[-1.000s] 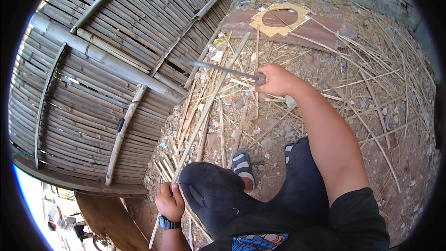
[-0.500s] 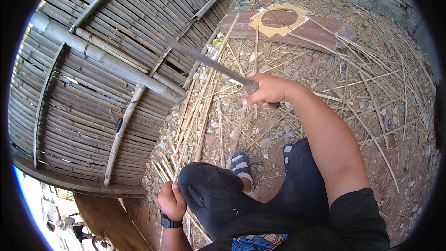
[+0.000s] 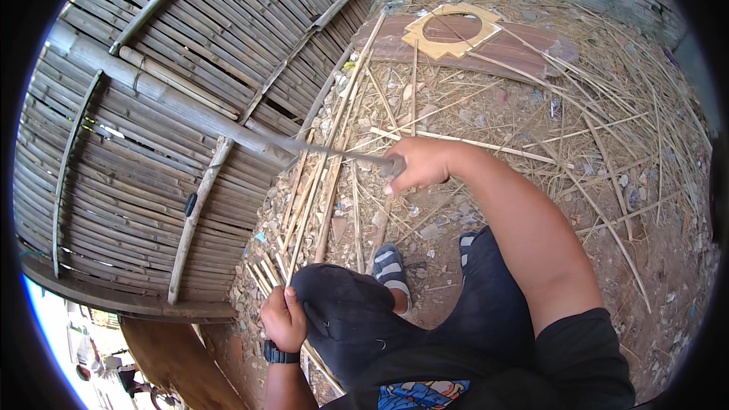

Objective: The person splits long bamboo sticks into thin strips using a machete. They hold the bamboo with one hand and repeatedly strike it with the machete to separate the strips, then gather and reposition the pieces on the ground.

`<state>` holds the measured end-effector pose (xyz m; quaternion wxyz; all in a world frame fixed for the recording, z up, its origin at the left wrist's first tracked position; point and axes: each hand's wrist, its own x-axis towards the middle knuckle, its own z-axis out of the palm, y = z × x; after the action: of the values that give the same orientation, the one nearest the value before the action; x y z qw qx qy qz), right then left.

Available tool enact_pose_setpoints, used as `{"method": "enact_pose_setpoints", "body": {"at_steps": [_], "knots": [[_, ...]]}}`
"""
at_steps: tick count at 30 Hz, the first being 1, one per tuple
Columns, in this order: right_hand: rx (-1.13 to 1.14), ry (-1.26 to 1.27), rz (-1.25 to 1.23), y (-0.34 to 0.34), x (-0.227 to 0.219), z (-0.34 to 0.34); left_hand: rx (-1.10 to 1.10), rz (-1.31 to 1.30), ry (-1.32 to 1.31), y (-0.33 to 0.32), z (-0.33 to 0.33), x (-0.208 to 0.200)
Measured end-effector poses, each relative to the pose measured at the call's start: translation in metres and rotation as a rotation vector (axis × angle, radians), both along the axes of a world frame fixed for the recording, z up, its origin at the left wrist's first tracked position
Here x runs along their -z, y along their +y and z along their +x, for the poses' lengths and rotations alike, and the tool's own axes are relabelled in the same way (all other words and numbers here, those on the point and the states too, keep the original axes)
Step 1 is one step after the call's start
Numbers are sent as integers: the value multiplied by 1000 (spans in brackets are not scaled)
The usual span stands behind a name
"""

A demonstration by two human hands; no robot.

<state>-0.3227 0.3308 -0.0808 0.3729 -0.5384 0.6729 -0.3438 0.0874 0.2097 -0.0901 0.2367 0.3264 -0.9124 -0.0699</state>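
Right now the right hand (image 3: 421, 163) is clamped on the handle of a long blade (image 3: 319, 148), which points toward 9 o'clock over the bamboo wall (image 3: 152, 106). Left hand (image 3: 285, 319), at 7 o'clock, grips a bamboo strip (image 3: 315, 190) running up toward 12.
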Motion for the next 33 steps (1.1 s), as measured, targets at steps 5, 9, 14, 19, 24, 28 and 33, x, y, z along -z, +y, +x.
{"method": "enact_pose_setpoints", "body": {"at_steps": [5, 9, 14, 19, 24, 28, 33], "knots": [[67, 226, -201, 6, 4, -19, 93, 234, 40, 8, -9, -15], [408, 158, -176, 14, 11, -43, 61, 356, -71, 15, -3, -26], [78, 688, -220, -5, -15, 30, 43, 748, 138, 10, -3, -11], [365, 777, -546, -6, 17, -9, 154, 1244, 40, -2, 21, -25], [647, 598, -476, 2, 36, -35, 98, 1728, 66, -8, 36, -30], [189, 792, -557, -16, 19, 8, 50, 2034, 51, -5, 35, -13], [295, 567, -356, -16, 30, -21, 99, 2142, 17, -3, 36, -10]]}}
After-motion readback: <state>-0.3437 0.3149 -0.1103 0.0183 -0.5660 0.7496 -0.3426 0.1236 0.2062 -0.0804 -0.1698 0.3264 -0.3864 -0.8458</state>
